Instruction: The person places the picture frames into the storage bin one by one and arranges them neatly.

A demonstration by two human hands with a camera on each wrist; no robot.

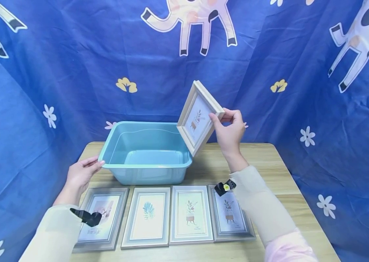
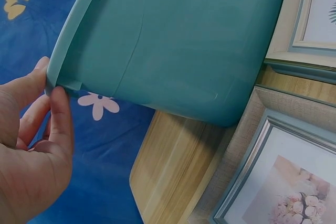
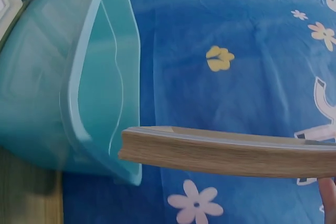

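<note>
Right hand [image 1: 231, 133]: we find a pinch hold, thumb on the front and fingers behind, closed on one corner of the held frame [image 1: 199, 118].
Left hand [image 1: 81, 174]: we see thumb and fingers nipping the rim of the basin [image 1: 148, 175] at its near left corner.
Held frame position: raised and tilted at the basin's right side, lowest corner close to the rim; we cannot tell whether they touch.
Slip risk: we judge that the held frame could twist or drop, because the hold is at one side and most of the weight lies beyond the fingers.
Rim risk: the low corner could knock the basin, owing to the tilt and closeness.
Basin risk: a tug at that single corner could slide it against the frames lying just in front.
Sleeve risk: the right sleeve [image 1: 259, 200] overlaps the rightmost frame [image 1: 230, 214] in the head view; a lowered forearm could nudge it.
Frames: we count five, one held and four flat in a row on the table [image 1: 263, 160], from the leftmost frame [image 1: 105, 218] through the second frame [image 1: 147, 218] and third frame [image 1: 191, 214] to the rightmost.
Basins: one, on the table.
Hands: two.
Black wrist devices [image 1: 94, 219]: two, one per sleeve.
</note>
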